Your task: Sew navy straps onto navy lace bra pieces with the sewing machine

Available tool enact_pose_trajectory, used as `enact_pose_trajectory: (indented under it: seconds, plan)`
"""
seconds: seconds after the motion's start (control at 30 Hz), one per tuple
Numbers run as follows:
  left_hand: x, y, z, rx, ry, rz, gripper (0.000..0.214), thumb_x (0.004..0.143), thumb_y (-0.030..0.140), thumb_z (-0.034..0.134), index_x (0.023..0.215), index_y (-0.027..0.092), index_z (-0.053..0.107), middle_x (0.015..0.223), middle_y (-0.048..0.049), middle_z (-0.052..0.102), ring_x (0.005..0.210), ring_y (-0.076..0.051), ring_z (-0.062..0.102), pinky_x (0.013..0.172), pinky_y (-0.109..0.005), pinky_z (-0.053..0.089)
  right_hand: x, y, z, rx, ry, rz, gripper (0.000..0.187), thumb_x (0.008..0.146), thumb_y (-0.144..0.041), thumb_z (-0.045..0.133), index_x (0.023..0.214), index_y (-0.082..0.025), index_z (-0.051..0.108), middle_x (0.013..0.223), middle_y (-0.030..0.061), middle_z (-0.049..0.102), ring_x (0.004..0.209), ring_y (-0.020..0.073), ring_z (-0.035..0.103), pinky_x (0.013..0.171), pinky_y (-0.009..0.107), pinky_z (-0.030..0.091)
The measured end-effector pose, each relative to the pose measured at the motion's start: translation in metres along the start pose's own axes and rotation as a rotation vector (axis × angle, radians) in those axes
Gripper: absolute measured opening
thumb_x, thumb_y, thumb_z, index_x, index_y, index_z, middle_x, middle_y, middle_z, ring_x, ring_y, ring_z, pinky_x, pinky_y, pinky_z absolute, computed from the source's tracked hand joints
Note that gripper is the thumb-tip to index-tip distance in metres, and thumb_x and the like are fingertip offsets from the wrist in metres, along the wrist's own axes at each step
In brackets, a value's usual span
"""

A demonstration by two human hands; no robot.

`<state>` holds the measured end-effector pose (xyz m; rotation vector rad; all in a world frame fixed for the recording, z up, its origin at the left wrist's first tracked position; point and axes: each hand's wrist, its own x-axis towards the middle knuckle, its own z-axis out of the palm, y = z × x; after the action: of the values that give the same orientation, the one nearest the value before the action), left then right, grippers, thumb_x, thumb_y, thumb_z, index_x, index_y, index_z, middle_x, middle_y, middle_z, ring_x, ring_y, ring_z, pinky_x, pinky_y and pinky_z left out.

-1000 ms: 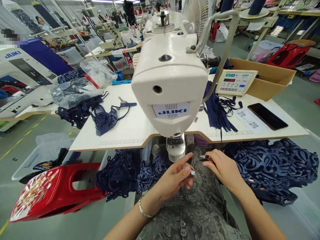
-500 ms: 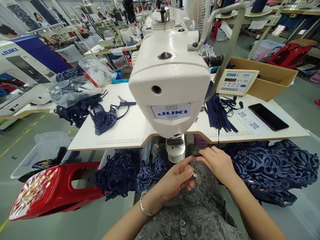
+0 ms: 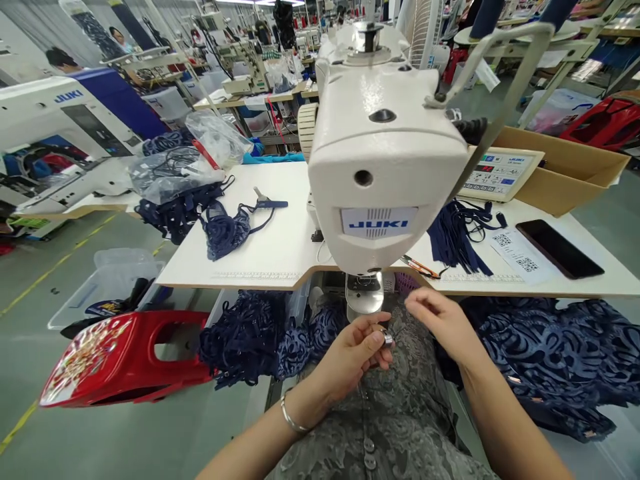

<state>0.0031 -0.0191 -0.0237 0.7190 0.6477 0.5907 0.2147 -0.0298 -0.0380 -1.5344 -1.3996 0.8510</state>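
Note:
My left hand [image 3: 356, 350] is closed in a pinch on a small silver metal piece [image 3: 387, 338], just below the head of the white JUKI sewing machine [image 3: 380, 160]. My right hand [image 3: 440, 321] hovers close to its right with fingers curled together near the metal piece; what they hold, if anything, is too small to make out. Both hands are over my grey lace-patterned lap [image 3: 395, 413]. Orange-handled snips [image 3: 423, 267] lie on the white table [image 3: 280, 247] near its front edge.
Dark blue lace pieces [image 3: 550, 347] hang below the table on both sides. Navy straps [image 3: 457, 233], a black phone [image 3: 559, 249], a control panel [image 3: 500, 173] and a cardboard box [image 3: 570, 167] are on the right. A red stool [image 3: 120, 360] lies at lower left.
My right hand has lifted and drawn slightly back from the left hand's metal piece. The snips once under my right hand now lie on the table. The view shifted left.

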Motion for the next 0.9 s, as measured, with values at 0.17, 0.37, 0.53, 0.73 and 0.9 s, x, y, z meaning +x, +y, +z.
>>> enact_pose_trajectory:
  seconds: [0.17,0.37,0.53,0.73,0.9]
  plan:
    - [0.003,-0.002,0.004,-0.010,0.002,0.002,0.050,0.080,0.042,0.074,0.120,0.017,0.058,0.080,0.0003,0.058,0.066,-0.009,0.057,0.068,-0.026,0.046,-0.040,-0.017,0.021,0.333,-0.171,0.155,0.019,0.087,-0.040,0.063,0.091,-0.023,0.067,0.089,0.0018,0.066,0.078,0.0175,0.062,0.074,0.030,0.049]
    - [0.002,-0.004,0.005,0.035,0.000,0.025,0.042,0.079,0.043,0.075,0.107,0.018,0.055,0.076,0.0038,0.055,0.062,-0.008,0.056,0.062,-0.023,0.044,-0.039,-0.014,0.035,0.521,-0.164,0.185,0.019,0.088,-0.040,0.062,0.086,-0.022,0.064,0.081,-0.0005,0.061,0.066,0.0141,0.059,0.065,0.027,0.049]
    - [0.000,-0.002,0.005,0.077,-0.002,0.037,0.041,0.078,0.047,0.074,0.092,0.018,0.049,0.076,0.0047,0.052,0.062,-0.008,0.056,0.058,-0.022,0.043,-0.039,-0.020,0.036,0.476,-0.160,0.153,0.024,0.090,-0.041,0.060,0.078,-0.021,0.061,0.078,-0.0008,0.057,0.071,0.0135,0.055,0.064,0.024,0.045]
    - [-0.002,-0.002,0.002,0.156,-0.049,0.041,0.041,0.077,0.044,0.076,0.094,0.016,0.051,0.078,0.0026,0.056,0.060,-0.006,0.051,0.055,-0.020,0.040,-0.040,-0.025,0.030,0.283,-0.187,0.116,0.025,0.093,-0.041,0.055,0.078,-0.021,0.058,0.078,-0.0011,0.054,0.073,0.0145,0.053,0.069,0.026,0.043]
    - [-0.003,-0.002,-0.002,0.125,-0.085,0.007,0.037,0.090,0.053,0.057,0.101,0.018,0.049,0.073,0.0011,0.061,0.052,-0.006,0.050,0.049,-0.019,0.035,-0.042,-0.027,0.025,0.195,-0.230,0.061,0.027,0.095,-0.037,0.052,0.075,-0.021,0.055,0.077,-0.0008,0.054,0.076,0.0152,0.053,0.074,0.027,0.041]
